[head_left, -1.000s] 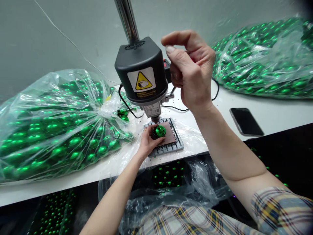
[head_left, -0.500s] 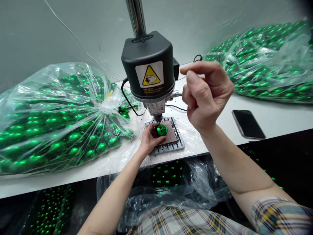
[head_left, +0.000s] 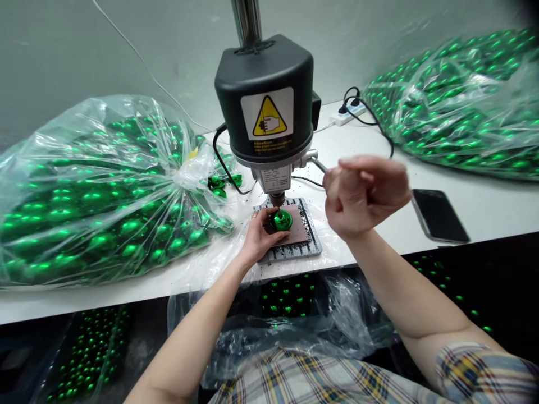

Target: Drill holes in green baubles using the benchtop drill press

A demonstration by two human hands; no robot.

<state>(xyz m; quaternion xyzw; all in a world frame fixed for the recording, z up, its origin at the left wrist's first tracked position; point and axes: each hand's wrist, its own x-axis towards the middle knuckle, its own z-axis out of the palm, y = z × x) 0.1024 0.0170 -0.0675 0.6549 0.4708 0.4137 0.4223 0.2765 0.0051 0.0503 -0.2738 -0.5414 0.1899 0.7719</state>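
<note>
Under the black drill press (head_left: 265, 101), my left hand (head_left: 257, 234) grips a shiny green bauble (head_left: 283, 221) between thumb and fingers. The bauble rests on a pinkish board (head_left: 300, 224), which lies on the slotted metal base (head_left: 290, 253). Just above the bauble is the drill chuck (head_left: 277, 199); I cannot tell whether the bit touches it. My right hand (head_left: 364, 193) is curled around the end of the press lever (head_left: 319, 164), to the right of the machine. Its fingers are slightly blurred and hide the lever's end.
A large clear bag of green baubles (head_left: 96, 202) lies at left, with loose green pieces (head_left: 219, 182) beside it. Another bag (head_left: 458, 112) is at the back right. A phone (head_left: 441, 215) and a power strip (head_left: 347, 114) are on the white table. More baubles (head_left: 288, 294) sit below the front edge.
My right hand has come down with the lever. My left hand still holds the bauble on the board. The view has shifted slightly, bringing the power strip into sight.
</note>
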